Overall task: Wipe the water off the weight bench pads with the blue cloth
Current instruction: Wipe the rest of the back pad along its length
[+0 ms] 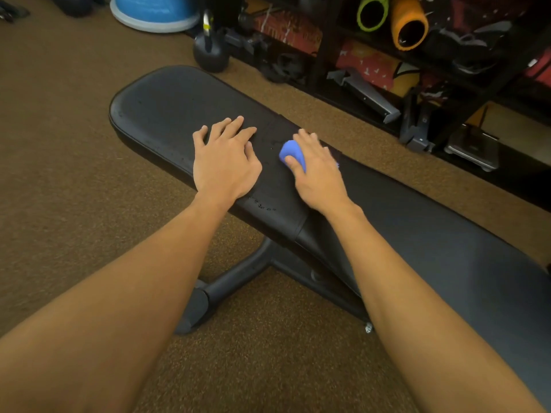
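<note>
Well, left hand (225, 162) flat on the pad (167, 108), right hand (320, 177) clutching the balled cloth (291, 152) — it may miss edge droplets (263, 207).

A: Floor surface?
B: Brown carpet (74, 144), short pile.
A: Far side?
B: Dark storage rack (325, 40) holding a green foam roller (383, 3) and an orange foam roller (408, 10). Black kettlebell (210, 55) and blue balance dome (155, 7) on the floor.
</note>
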`<state>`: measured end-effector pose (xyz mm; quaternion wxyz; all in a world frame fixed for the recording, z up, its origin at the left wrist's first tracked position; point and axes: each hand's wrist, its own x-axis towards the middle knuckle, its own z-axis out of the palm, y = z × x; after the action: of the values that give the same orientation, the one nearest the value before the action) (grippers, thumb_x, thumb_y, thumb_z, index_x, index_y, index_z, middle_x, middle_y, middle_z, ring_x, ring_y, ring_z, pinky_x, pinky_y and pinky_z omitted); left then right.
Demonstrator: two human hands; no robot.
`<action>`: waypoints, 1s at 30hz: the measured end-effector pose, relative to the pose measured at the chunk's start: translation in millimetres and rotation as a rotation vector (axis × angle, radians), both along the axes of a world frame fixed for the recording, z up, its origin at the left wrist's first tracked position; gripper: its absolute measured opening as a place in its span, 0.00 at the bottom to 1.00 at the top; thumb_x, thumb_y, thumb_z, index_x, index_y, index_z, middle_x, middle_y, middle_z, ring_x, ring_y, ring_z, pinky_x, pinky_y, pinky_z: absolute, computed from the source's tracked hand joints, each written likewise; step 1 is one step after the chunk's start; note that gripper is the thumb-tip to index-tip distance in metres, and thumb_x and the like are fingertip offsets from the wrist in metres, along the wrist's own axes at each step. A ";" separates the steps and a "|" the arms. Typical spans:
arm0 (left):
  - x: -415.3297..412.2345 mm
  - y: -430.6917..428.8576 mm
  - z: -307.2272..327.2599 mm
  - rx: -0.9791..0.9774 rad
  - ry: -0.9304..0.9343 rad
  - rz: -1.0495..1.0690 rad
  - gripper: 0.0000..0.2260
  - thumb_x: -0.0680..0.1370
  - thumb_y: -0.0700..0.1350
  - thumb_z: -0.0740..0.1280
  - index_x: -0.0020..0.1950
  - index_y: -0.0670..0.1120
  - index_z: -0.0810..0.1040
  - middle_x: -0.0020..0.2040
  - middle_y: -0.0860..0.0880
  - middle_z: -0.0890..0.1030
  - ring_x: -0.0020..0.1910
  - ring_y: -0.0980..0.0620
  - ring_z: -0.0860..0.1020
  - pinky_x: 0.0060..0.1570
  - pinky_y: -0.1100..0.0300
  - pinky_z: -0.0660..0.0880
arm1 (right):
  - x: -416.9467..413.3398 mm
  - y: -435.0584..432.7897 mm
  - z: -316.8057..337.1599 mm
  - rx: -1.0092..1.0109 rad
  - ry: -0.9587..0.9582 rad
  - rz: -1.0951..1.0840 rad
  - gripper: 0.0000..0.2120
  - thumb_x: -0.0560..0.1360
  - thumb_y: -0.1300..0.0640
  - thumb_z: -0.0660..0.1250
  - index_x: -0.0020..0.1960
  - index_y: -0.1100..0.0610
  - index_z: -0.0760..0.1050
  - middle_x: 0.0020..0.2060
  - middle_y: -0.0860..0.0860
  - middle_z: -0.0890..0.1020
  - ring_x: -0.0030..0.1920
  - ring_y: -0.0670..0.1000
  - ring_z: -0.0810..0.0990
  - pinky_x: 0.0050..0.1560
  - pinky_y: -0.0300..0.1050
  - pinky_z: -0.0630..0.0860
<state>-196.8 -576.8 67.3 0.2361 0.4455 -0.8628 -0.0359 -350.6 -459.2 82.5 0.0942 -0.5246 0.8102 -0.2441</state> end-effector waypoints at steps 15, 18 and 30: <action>4.9 -9.1 6.1 0.097 -0.062 -0.149 0.20 0.87 0.51 0.58 0.79 0.60 0.74 0.84 0.52 0.67 0.85 0.50 0.60 0.82 0.37 0.50 | 38.1 42.2 -0.1 0.011 0.035 0.266 0.28 0.87 0.46 0.59 0.84 0.52 0.59 0.84 0.46 0.60 0.84 0.45 0.51 0.83 0.44 0.46; 6.9 -13.0 11.5 0.169 -0.107 -0.207 0.21 0.88 0.51 0.58 0.82 0.60 0.70 0.86 0.52 0.61 0.87 0.51 0.54 0.83 0.37 0.44 | 26.1 62.4 1.0 0.032 0.038 0.327 0.28 0.87 0.44 0.59 0.84 0.50 0.60 0.83 0.43 0.61 0.84 0.42 0.52 0.84 0.44 0.48; 27.6 -30.3 12.1 0.038 -0.184 -0.302 0.21 0.88 0.61 0.53 0.80 0.66 0.71 0.85 0.56 0.65 0.84 0.54 0.61 0.78 0.44 0.56 | 51.0 83.8 -7.3 -0.026 0.073 0.275 0.27 0.87 0.45 0.60 0.83 0.50 0.62 0.83 0.44 0.62 0.84 0.42 0.53 0.84 0.49 0.51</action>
<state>-169.2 -607.1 79.4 0.1396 0.3164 -0.9371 -0.0464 -299.6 -375.4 75.2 0.0906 -0.6405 0.7301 -0.2203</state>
